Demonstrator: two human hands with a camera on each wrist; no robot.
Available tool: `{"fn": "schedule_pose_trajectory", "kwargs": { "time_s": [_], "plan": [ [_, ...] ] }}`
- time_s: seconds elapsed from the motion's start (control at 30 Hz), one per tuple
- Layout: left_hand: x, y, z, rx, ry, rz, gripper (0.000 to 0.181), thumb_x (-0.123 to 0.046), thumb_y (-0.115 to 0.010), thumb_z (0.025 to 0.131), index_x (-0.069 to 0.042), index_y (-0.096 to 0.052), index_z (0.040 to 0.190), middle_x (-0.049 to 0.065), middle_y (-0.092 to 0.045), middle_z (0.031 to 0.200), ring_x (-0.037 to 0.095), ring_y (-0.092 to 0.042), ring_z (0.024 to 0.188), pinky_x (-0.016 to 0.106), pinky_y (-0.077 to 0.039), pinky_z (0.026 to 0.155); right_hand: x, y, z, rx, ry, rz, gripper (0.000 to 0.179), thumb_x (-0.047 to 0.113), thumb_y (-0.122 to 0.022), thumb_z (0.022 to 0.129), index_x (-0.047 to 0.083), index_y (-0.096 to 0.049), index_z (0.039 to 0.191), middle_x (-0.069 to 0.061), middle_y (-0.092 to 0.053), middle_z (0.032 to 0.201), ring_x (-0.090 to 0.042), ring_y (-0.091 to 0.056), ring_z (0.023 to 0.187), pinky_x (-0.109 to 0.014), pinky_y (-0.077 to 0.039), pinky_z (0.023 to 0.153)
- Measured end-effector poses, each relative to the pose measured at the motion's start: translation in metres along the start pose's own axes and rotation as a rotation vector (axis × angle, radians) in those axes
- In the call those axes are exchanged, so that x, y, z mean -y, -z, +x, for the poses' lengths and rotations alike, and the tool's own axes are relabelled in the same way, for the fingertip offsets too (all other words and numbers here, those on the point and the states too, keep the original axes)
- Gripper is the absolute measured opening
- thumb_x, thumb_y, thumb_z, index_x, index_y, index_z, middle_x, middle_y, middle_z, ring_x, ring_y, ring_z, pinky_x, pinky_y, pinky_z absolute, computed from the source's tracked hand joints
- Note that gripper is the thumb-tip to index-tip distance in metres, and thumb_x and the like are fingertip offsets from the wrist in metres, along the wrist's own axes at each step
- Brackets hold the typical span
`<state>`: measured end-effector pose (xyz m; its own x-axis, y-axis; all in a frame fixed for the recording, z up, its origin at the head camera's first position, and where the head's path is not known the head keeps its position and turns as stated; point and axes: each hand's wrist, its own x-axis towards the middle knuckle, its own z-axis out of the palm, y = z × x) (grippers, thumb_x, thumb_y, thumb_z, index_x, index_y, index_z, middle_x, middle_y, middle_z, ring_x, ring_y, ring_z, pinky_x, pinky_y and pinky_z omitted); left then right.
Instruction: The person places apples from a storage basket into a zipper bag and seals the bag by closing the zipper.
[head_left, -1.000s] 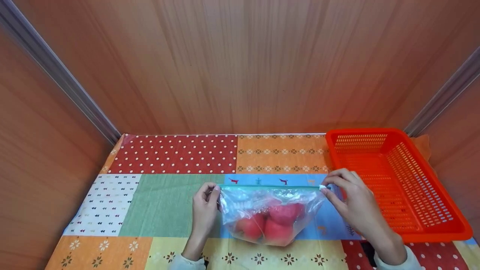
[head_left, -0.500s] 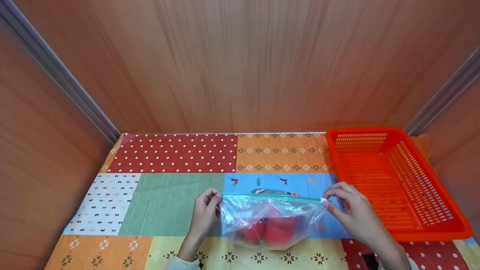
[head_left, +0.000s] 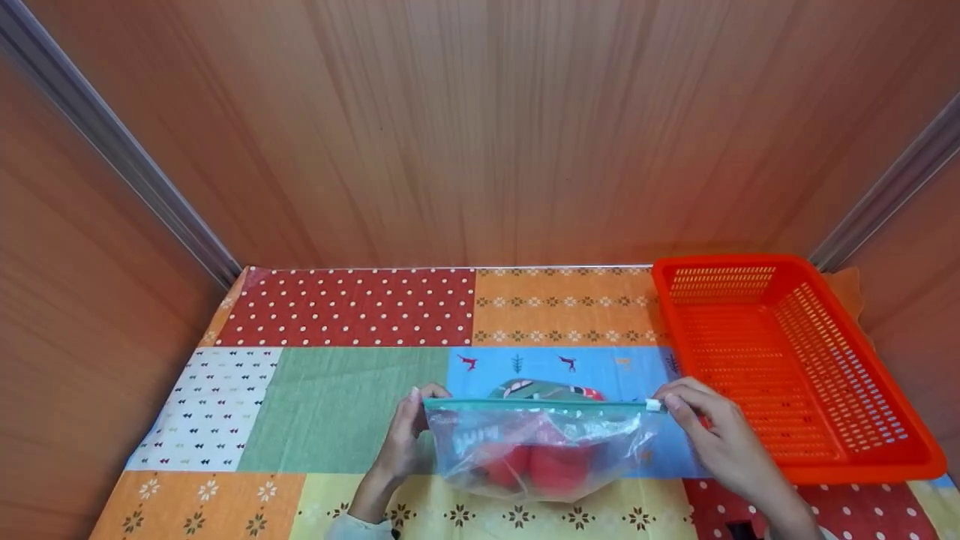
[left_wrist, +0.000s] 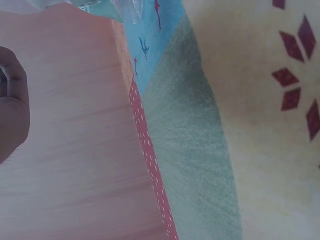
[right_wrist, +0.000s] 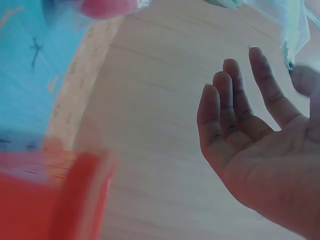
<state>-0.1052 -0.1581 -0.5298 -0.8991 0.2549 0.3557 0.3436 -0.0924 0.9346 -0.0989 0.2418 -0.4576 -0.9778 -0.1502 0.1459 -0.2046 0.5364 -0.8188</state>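
Note:
A clear zip bag [head_left: 465, 442] with a green zip strip hangs between my two hands, over the tablecloth. Several round red fruits [head_left: 559, 465], perhaps apples, show blurred through the plastic. My left hand [head_left: 405, 435] grips the strip's left end; the left wrist view has its curled fingers [left_wrist: 15, 85] at the left edge. At the other end, the thumb and index finger of my right hand [head_left: 712, 431] pinch the bag's corner, right beside the white slider [head_left: 654, 405]. A grey-green patterned shape [head_left: 540, 390] shows beyond the strip; whether it lies inside the bag, I cannot tell.
An orange-red plastic basket [head_left: 780, 382] stands at the right, close to my right hand. A patchwork-print tablecloth [head_left: 352, 405] covers the table. Wood-grain panels [head_left: 480, 135] rise behind the table and at both sides.
The bag's zip strip has come down and nearer to me. My left hand has shifted slightly left. My right fingers have moved off the slider to the corner beside it. The patterned shape has come into view.

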Motion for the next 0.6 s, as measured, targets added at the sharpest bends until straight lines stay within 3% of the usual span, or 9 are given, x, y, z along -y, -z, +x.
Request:
{"fn": "schedule_pose_trajectory", "kwargs": {
  "time_s": [0.07,0.13,0.27,0.37,0.43,0.57,0.6],
  "plan": [
    [0.003,0.001,0.001,-0.03,0.032,0.018,0.047,-0.017,-0.021,0.114,0.011,-0.057,0.102,-0.01,-0.063,0.091,0.007,-0.061,0.083,0.025,-0.053,0.077,-0.003,-0.001,0.002,0.012,-0.036,0.015,0.028,0.009,-0.052,0.111,0.014,-0.079,0.101,0.005,-0.071,0.105,-0.01,-0.062,0.097,-0.023,-0.052,0.085],
    [0.007,0.001,0.003,-0.079,0.106,0.052,0.037,-0.015,-0.032,0.113,0.011,-0.059,0.105,-0.003,-0.065,0.093,0.01,-0.062,0.087,0.025,-0.054,0.08,-0.007,-0.004,0.003,0.035,-0.075,0.025,0.029,0.011,-0.05,0.112,0.012,-0.078,0.109,0.0,-0.073,0.112,-0.014,-0.064,0.102,-0.026,-0.053,0.089],
    [0.013,-0.001,0.007,-0.114,0.287,0.138,0.029,-0.017,-0.056,0.108,0.007,-0.06,0.124,0.018,-0.066,0.114,0.021,-0.063,0.103,0.027,-0.059,0.084,-0.02,-0.018,0.006,0.095,-0.085,0.02,0.025,0.002,-0.06,0.105,0.003,-0.071,0.127,-0.016,-0.073,0.124,-0.03,-0.069,0.109,-0.03,-0.058,0.091],
    [0.017,-0.003,0.012,-0.061,0.379,0.217,0.042,-0.024,-0.06,0.107,0.002,-0.055,0.139,0.025,-0.058,0.134,0.029,-0.059,0.114,0.034,-0.061,0.089,-0.037,-0.037,0.01,0.124,-0.057,0.002,0.044,-0.003,-0.074,0.092,-0.004,-0.064,0.135,-0.024,-0.069,0.128,-0.036,-0.07,0.108,-0.028,-0.059,0.087],
    [0.02,-0.004,0.014,-0.01,0.4,0.278,0.047,-0.028,-0.059,0.107,0.0,-0.053,0.145,0.024,-0.054,0.14,0.032,-0.057,0.12,0.04,-0.061,0.093,-0.056,-0.053,0.013,0.123,0.007,-0.035,0.052,0.0,-0.079,0.087,-0.006,-0.062,0.136,-0.025,-0.068,0.128,-0.038,-0.07,0.108,-0.035,-0.061,0.089],
    [0.026,-0.005,0.016,0.097,0.364,0.356,0.048,-0.028,-0.057,0.108,0.001,-0.053,0.146,0.025,-0.053,0.14,0.041,-0.055,0.125,0.049,-0.058,0.1,-0.115,-0.079,0.022,0.152,0.175,0.001,0.057,0.01,-0.079,0.09,-0.006,-0.057,0.14,-0.025,-0.066,0.13,-0.042,-0.067,0.112,-0.056,-0.06,0.094],
    [0.029,-0.005,0.016,0.12,0.349,0.359,0.046,-0.026,-0.056,0.108,0.002,-0.053,0.145,0.026,-0.053,0.139,0.043,-0.054,0.125,0.05,-0.058,0.101,-0.137,-0.085,0.029,0.152,0.254,0.032,0.055,0.013,-0.077,0.093,-0.003,-0.057,0.142,-0.02,-0.068,0.13,-0.036,-0.069,0.113,-0.052,-0.06,0.095]
  ]
}}
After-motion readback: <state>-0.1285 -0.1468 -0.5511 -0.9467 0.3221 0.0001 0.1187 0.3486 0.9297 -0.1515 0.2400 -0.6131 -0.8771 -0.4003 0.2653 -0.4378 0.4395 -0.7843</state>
